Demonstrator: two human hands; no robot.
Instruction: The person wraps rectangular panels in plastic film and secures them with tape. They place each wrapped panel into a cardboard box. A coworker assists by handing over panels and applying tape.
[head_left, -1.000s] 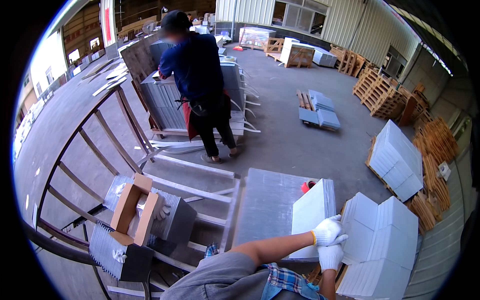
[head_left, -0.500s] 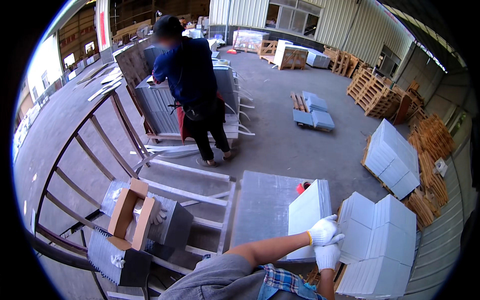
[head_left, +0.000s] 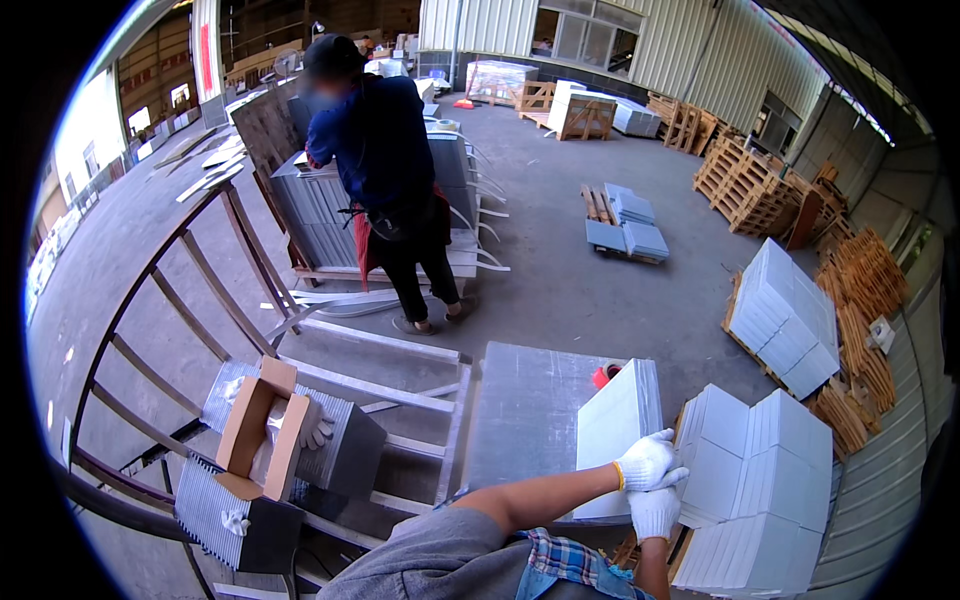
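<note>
Stretching rightward, the gloved left hand overlaps the right hand.

No words, numbers or labels can be read. A tall red strip runs up the pale pillar at the far left, too small and blurred to tell any writing on it. A small white piece on the wood pile at right carries a dark mark, also too small to make out.
</note>
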